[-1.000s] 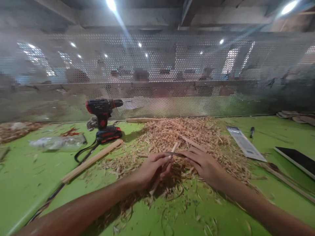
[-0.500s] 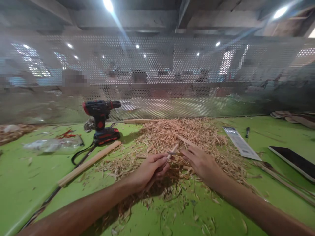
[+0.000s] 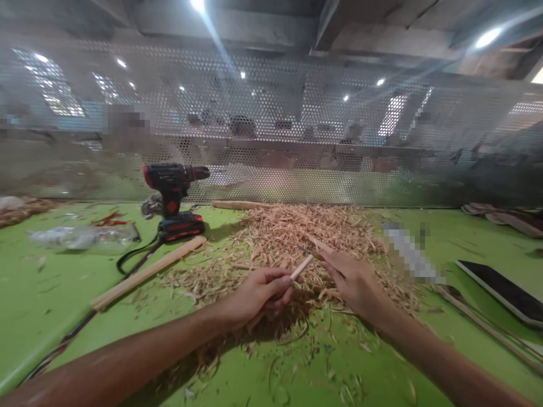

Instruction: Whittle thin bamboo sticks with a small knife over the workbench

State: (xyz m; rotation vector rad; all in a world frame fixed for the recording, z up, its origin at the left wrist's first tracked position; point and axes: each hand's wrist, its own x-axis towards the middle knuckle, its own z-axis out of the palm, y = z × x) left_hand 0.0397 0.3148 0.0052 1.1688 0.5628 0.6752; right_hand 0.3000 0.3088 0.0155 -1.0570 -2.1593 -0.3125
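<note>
Thin wooden stick [image 3: 302, 267], pale and slender, held just above the heap of wood shavings [image 3: 297, 237] at mid-bench, tip slanting toward 1 o'clock. Pinched by the left hand [image 3: 258, 295], fingers curled around the lower end, thumb on top. At 3 o'clock of the stick tip, the right hand [image 3: 354, 282], closed on a small blade [image 3: 309, 251] whose dark point juts toward 11 o'clock and sits just beside the stick's tip; whether touching, cannot tell. Both forearms bare, reaching in from 6 o'clock.

Beneath and around, the shavings spread over the green table [image 3: 51, 294], curls trailing toward 6 o'clock. At 9 o'clock of the hands, a longer wooden dowel [image 3: 148, 272] lying at a slant, a black cable [image 3: 131, 257] just beside it. At 10 o'clock, a red-and-black cordless drill [image 3: 173, 195] standing upright on its battery. Another dowel [image 3: 237, 205] at 12 o'clock along the perforated metal screen [image 3: 271, 130]. At 3 o'clock, a dark flat tablet [image 3: 500, 291], with thin sticks [image 3: 487, 325] lying near it.
</note>
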